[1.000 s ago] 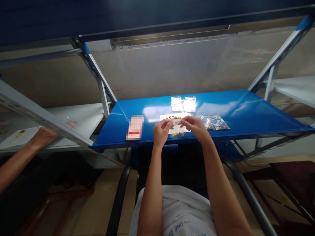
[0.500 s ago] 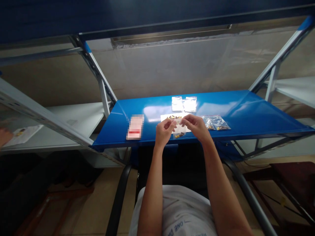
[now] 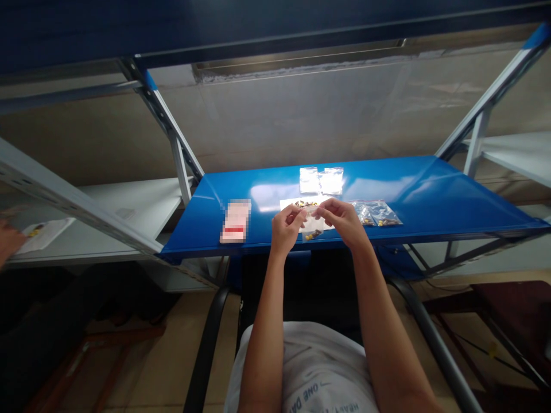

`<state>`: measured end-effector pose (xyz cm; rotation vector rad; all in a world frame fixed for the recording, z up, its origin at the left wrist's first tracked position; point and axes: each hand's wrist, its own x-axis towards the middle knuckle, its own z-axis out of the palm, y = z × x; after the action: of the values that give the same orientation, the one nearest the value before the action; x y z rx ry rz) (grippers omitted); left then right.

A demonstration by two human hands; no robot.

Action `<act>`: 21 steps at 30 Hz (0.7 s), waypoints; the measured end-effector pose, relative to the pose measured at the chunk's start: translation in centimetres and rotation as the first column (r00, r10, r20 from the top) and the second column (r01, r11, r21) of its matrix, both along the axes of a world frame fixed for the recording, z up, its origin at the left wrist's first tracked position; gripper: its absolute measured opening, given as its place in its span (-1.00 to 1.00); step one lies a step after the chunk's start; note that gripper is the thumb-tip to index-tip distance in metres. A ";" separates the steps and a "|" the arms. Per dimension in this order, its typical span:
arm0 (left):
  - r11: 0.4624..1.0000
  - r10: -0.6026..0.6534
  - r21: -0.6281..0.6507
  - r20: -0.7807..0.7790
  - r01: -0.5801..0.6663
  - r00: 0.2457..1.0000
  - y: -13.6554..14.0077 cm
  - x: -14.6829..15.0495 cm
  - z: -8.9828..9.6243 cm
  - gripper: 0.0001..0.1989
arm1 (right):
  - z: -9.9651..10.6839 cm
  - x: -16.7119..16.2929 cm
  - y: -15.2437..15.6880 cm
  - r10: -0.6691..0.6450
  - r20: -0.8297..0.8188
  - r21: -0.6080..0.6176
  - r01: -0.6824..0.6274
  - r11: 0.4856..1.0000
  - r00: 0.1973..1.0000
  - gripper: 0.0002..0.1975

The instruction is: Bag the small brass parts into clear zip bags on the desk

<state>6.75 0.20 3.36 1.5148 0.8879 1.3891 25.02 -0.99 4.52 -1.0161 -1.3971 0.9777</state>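
Apparently, the left hand (image 3: 286,226) and right hand (image 3: 340,219) both have fingers pinched on the upper part of a small clear bag (image 3: 313,227) at the near edge of the counter (image 3: 430,198); a slipped grip could spill its yellow-and-dark pieces (image 3: 313,234). Loose pieces (image 3: 305,204) on white paper (image 3: 284,203) lie just beyond, easily knocked. Filled bags (image 3: 385,215) crowd the right; flat bags (image 3: 309,181) lie far.
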 end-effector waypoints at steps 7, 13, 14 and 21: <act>0.999 -0.037 -0.028 -0.049 0.036 0.998 -0.2 -0.1 0.4 -0.72 | 0.4 0.1 -0.3 -0.011 -0.059 0.000 0.011 1.000 0.998 -0.64; 1.000 0.015 -0.005 -0.112 -0.015 0.994 -0.1 0.3 0.3 -0.70 | 1.0 0.5 -0.5 0.051 0.001 -0.023 -0.051 0.998 0.999 -0.61; 1.000 0.026 -0.002 -0.122 -0.026 0.992 -0.1 0.3 0.3 -0.71 | 1.0 0.5 -0.5 0.051 0.010 -0.024 -0.051 0.998 0.999 -0.60; 0.997 0.059 0.050 -0.165 -0.052 0.984 0.0 0.1 0.2 -0.73 | 0.8 0.8 -0.5 0.034 0.055 -0.009 -0.034 0.999 0.998 -0.60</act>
<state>6.84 0.21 3.60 1.6712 1.0137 1.3451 25.81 -1.47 5.27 -1.0350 -1.4614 0.9874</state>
